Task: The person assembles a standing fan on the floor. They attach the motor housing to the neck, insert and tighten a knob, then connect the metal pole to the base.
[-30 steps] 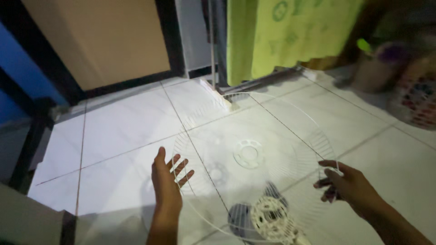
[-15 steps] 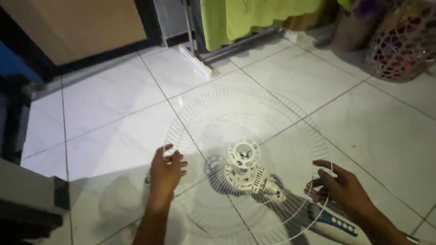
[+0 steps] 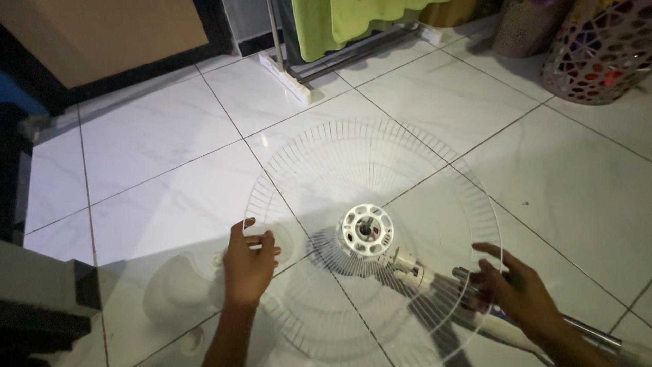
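The fan grille [image 3: 380, 170] is white wire, radial; floor [image 3: 156, 149] tiles are white marble with dark grout; the cloth [image 3: 326, 17] is lime green; the basket [image 3: 601, 47] shows multicoloured holes.

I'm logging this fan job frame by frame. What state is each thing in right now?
Wire fan guard: held level over the motor, gripped at both rims.
Left hand: shut on the guard's left rim.
Right hand: grip on the right rim.
Fan motor hub: bare, poking through the guard's centre.
Fan blade: detached, lying on the tiles.

Fan grille [image 3: 380, 156]: thin white wire. Floor tiles [image 3: 163, 156]: glossy marble-look. Basket [image 3: 601, 47]: perforated plastic.
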